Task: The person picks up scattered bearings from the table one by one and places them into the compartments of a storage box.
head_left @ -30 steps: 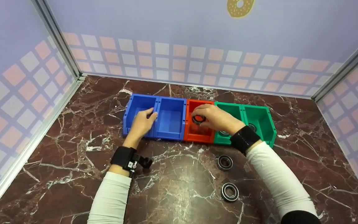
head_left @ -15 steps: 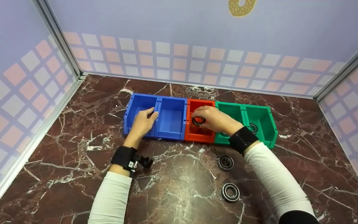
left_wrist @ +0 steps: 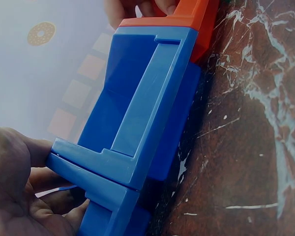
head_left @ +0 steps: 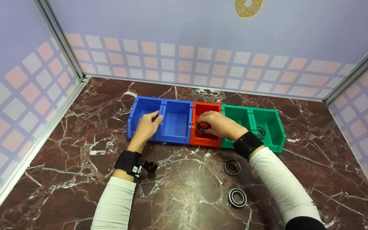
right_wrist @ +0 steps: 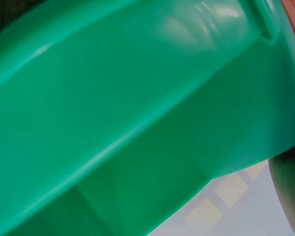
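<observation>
Currently, the right-hand grip point(head_left: 219, 124) holds a bearing point(head_left: 202, 129), fingers and thumb closed on its ring. The part is within the opening of the red bin point(head_left: 205, 142); contact with the bin floor cannot be confirmed, and the right wrist view does not show the part.

The left-hand grip point(head_left: 147, 126) pinches the adjoining walls of the left blue bin point(head_left: 131, 123) and the right blue bin point(head_left: 175, 139), thumb on one side and fingers on the other. This hold should steady the row.

Handling characteristics (judged from appearance): the bearing is probably steel, dense for its size, rigid and unlikely to deform under finger pressure. The polished rim may be slippery, particularly if oiled. The part is robust, but a hard drop could mark the thin plastic or damage the running faces.

Hold point: take the outer ring at opposite edges, thumb against fingers. Avoid relying on the inner ring, which may turn freely.

The same hold should suit the rear loose bearing point(head_left: 232, 173) and the front loose bearing point(head_left: 230, 198), both lying flat on the surface point(head_left: 177, 191) with their rims exposed. Bins appear light and stiff; grasp them at the wall tops.
</observation>
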`<action>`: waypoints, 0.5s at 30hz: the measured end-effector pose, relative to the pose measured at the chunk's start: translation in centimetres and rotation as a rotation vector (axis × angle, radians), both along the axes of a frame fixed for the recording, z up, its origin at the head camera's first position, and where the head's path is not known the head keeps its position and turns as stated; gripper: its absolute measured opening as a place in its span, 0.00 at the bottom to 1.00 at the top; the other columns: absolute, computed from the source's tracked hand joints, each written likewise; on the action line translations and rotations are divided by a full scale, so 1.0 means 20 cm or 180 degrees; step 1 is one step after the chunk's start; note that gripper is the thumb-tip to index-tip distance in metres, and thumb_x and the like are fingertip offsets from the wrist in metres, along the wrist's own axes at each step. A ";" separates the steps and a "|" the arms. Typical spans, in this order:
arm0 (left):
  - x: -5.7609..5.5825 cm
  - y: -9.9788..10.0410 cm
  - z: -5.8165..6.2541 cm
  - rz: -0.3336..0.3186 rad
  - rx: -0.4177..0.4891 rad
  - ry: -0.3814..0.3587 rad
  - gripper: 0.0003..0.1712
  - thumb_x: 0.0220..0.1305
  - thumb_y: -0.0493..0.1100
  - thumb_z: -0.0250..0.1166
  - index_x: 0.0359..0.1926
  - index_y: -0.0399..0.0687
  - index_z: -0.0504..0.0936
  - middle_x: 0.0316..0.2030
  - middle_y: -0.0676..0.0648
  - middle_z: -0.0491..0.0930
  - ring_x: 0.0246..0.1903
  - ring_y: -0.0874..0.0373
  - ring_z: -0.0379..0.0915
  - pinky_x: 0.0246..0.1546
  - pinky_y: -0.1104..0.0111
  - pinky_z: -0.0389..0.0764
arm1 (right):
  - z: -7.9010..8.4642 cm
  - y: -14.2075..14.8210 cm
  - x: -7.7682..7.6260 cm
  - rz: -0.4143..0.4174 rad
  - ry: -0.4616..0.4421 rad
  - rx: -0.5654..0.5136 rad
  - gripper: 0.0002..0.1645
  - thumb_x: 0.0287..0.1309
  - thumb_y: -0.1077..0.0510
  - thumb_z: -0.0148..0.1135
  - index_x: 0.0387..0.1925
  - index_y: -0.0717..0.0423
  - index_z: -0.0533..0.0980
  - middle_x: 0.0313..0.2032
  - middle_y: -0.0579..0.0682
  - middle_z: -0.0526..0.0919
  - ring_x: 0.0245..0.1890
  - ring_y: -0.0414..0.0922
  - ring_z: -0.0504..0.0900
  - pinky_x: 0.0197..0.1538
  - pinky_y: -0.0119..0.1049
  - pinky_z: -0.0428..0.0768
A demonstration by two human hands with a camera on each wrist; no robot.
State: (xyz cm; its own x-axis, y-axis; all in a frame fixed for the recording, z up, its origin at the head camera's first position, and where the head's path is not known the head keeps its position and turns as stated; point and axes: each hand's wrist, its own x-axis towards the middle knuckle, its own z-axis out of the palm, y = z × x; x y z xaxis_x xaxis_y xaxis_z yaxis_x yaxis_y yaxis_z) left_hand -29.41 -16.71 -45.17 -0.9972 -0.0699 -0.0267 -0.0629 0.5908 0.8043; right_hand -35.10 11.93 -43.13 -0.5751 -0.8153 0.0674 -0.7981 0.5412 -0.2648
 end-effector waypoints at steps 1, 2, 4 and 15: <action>0.00 0.00 0.00 0.0002 0.0000 -0.0011 0.31 0.76 0.50 0.52 0.72 0.38 0.64 0.69 0.37 0.67 0.71 0.45 0.61 0.73 0.54 0.64 | 0.00 0.00 0.00 -0.0008 0.0003 0.0008 0.23 0.52 0.68 0.71 0.51 0.54 0.81 0.54 0.54 0.83 0.59 0.51 0.79 0.63 0.45 0.78; 0.00 0.00 0.00 0.0007 -0.0003 -0.0015 0.31 0.76 0.50 0.52 0.72 0.38 0.64 0.70 0.37 0.67 0.71 0.45 0.61 0.73 0.54 0.64 | -0.01 0.00 0.00 -0.0024 0.0003 0.0025 0.23 0.52 0.68 0.71 0.51 0.54 0.81 0.54 0.54 0.83 0.59 0.51 0.79 0.63 0.45 0.78; 0.00 0.00 0.00 0.0012 -0.0008 -0.0014 0.31 0.76 0.50 0.52 0.72 0.38 0.64 0.70 0.37 0.67 0.72 0.45 0.61 0.73 0.54 0.64 | -0.01 0.00 0.00 -0.0052 0.0006 0.0044 0.23 0.52 0.68 0.71 0.52 0.54 0.81 0.54 0.55 0.83 0.60 0.51 0.78 0.64 0.45 0.78; -0.01 0.00 -0.01 0.0039 -0.0007 -0.0057 0.31 0.76 0.50 0.52 0.72 0.40 0.64 0.71 0.39 0.66 0.72 0.46 0.59 0.74 0.55 0.62 | -0.02 -0.02 0.01 -0.0108 0.0093 0.0183 0.23 0.53 0.67 0.71 0.52 0.54 0.81 0.55 0.55 0.82 0.59 0.52 0.79 0.63 0.45 0.79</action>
